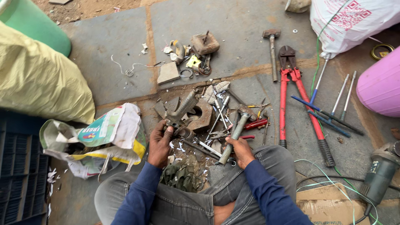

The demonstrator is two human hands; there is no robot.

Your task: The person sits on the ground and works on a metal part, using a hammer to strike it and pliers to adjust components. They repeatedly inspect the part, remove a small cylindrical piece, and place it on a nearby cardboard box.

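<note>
Head view: you're sitting on the stone floor [116, 46], knees apart, both hands down at abt 6 o'clock of frame.

Your left hand [160, 143] is wrapped tight round the lower end of a grey metal part [182, 107], fingers closed on it; the part slants up toward 1 o'clock from that hand, its top end resting by a rusty metal block [203, 118].

Your right hand [240, 151] has fingers curled fully round the handle of a hammer [236, 130]. The hammer head sits up at 12 o'clock from the hand, just right of the block, over a scatter of small tools, w/ red-handled pliers [255, 124] just beside it at 3 o'clock.

Red bolt cutters [284, 96] lie well to the right, 2 o'clock from your right hand, handles running down toward you. A second hammer [273, 50] lies left of the cutter jaws. Blue-handled rods [326, 112] lie further right. An angle grinder [380, 171] sits at far 4 o'clock. A crumpled printed bag [110, 133] lies at 9 o'clock of your left hand, close by.
</note>
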